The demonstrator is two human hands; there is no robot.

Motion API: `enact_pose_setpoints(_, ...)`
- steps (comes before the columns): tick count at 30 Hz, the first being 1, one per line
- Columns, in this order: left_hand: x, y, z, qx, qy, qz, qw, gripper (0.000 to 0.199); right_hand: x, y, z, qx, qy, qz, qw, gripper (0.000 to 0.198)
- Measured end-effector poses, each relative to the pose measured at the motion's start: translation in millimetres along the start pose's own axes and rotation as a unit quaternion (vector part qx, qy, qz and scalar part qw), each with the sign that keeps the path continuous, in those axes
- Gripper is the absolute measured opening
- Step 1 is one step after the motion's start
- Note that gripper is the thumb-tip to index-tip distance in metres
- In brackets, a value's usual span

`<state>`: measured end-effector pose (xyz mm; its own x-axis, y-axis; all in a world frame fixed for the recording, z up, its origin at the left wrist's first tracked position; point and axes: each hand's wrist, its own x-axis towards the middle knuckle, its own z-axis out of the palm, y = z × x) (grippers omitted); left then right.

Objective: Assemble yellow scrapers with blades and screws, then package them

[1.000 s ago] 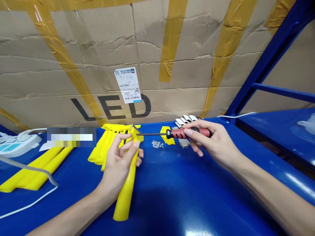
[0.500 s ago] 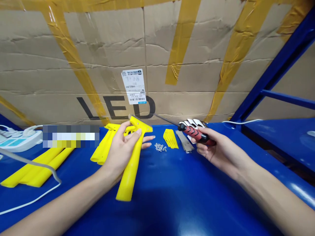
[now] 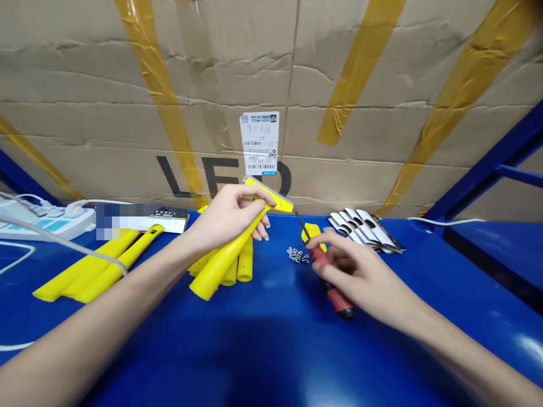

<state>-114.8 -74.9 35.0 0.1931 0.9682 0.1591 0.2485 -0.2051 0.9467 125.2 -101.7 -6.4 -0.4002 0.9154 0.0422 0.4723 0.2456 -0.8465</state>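
Note:
My left hand [image 3: 229, 217] is closed around a yellow scraper [image 3: 216, 268], tilted with its wide head up and to the right. A grey strip runs along the far edge of that head, and a small screw or hole shows on its face. In my right hand [image 3: 365, 271] is a screwdriver [image 3: 338, 299] with a red and black handle. Its shaft points up and left, the tip close to the scraper head's right corner; contact cannot be made out. Small silver screws [image 3: 297, 255] lie in a pile between the hands. Behind the right hand, yellow plates [image 3: 313, 230] are partly hidden.
More yellow scraper handles [image 3: 245, 268] lie under the held one, others [image 3: 102, 271] at left. White-and-black packets [image 3: 365, 229] sit at back right. A power strip [image 3: 72, 226] with cables is at left. A taped cardboard box [image 3: 237, 68] stands behind the blue table [image 3: 271, 350].
The screwdriver has swung from pointing left to upright, its tip now near the scraper head. The scraper has tilted further, its lower end turning left. The camera view has shifted left.

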Motion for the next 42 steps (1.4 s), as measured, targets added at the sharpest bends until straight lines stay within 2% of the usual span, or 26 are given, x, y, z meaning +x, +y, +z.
enact_pose_setpoints(2,2.4,-0.9,-9.9,0.023,-0.01,-0.002,1.0,0.011,7.6,-8.8,13.2,-0.093,-0.059,-0.033,0.993,0.019)
enact_pose_setpoints(5,3.7,-2.5,-22.5,0.095,-0.034,0.008,0.995,0.011,19.3,-19.7,30.6,-0.209,-0.053,-0.089,0.972,0.02)
enact_pose_setpoints(7,3.3,-1.5,-29.1,0.144,-0.043,0.028,0.988,0.015,26.3,-22.4,39.6,-0.255,-0.043,-0.103,0.96,0.019)
enact_pose_setpoints(16,2.0,4.6,-40.4,0.261,-0.094,0.031,0.96,0.03,36.6,-16.7,54.1,-0.307,-0.058,-0.087,0.946,0.016)
enact_pose_setpoints(21,0.4,2.7,-35.2,0.289,-0.117,0.009,0.95,0.032,31.2,-21.9,48.6,-0.304,-0.089,-0.079,0.945,0.033)
enact_pose_setpoints(23,-0.3,2.4,-30.5,0.288,-0.122,-0.001,0.95,0.033,28.0,-20.6,41.0,-0.312,-0.068,-0.09,0.943,0.033)
enact_pose_setpoints(26,-1.7,3.7,-19.8,0.281,-0.117,-0.001,0.952,0.033,23.0,-11.0,18.2,-0.329,0.013,-0.117,0.937,0.032)
enact_pose_setpoints(28,-2.1,6.1,-9.1,0.27,-0.121,0.006,0.955,0.034,20.0,-0.1,-5.2,-0.317,0.089,-0.128,0.935,0.029)
enact_pose_setpoints(30,-0.6,9.5,5.1,0.266,-0.141,0.012,0.954,0.035,17.4,13.0,-33.3,-0.291,0.193,-0.131,0.928,0.025)
enact_pose_setpoints(32,3.6,13.7,22.7,0.26,-0.166,0.019,0.951,0.035,15.0,26.8,-62.6,-0.261,0.284,-0.109,0.916,0.025)
enact_pose_setpoints(33,6.7,15.9,32.5,0.253,-0.178,0.02,0.951,0.035,13.9,33.5,-76.5,-0.247,0.307,-0.095,0.914,0.024)
enact_pose_setpoints(35,14.4,20.1,52.6,0.227,-0.201,0.024,0.953,0.034,12.0,46.0,-100.6,-0.244,0.318,-0.067,0.914,0.021)
enact_pose_setpoints(37,22.8,23.2,71.9,0.206,-0.215,0.028,0.954,0.032,10.9,57.1,-117.6,-0.268,0.298,-0.038,0.916,0.017)
enact_pose_setpoints(39,30.2,24.5,88.5,0.211,-0.22,0.034,0.952,0.03,10.8,66.7,-126.8,-0.291,0.268,-0.023,0.918,0.017)
enact_pose_setpoints(42,37.1,23.2,106.2,0.238,-0.225,0.049,0.944,0.028,13.0,78.7,-128.3,-0.307,0.215,-0.01,0.927,0.022)
